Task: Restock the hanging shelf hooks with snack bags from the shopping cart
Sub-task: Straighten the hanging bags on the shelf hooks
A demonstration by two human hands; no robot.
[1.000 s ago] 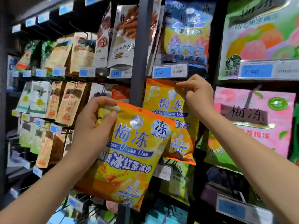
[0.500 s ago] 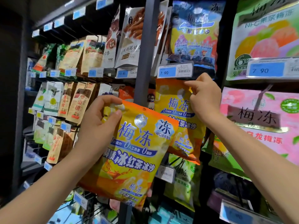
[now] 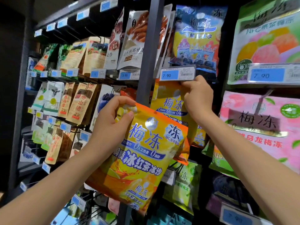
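The hanging step is in hand. A yellow bag (image 3: pixel 146 153) is gripped at its top left corner by the left hand (image 3: pixel 113 125) and held in front of the post (image 3: pixel 146 62), just below and left of the target row. The top of the hung bag (image 3: pixel 168 103) is pinched by the right hand (image 3: pixel 198 98), right under the price tag (image 3: pixel 177 73). The hook is hidden, so contact with it cannot be told. Next, the hole (image 3: pixel 155 113) must be lined up with the hook tip and slid on. 梅冻 is read on both bags; 冰红茶冰沙, -18°C and 0人工色素 on the held one. 7 90 is shown on the price tag, 13 80 on the left tag (image 3: pixel 125 75).
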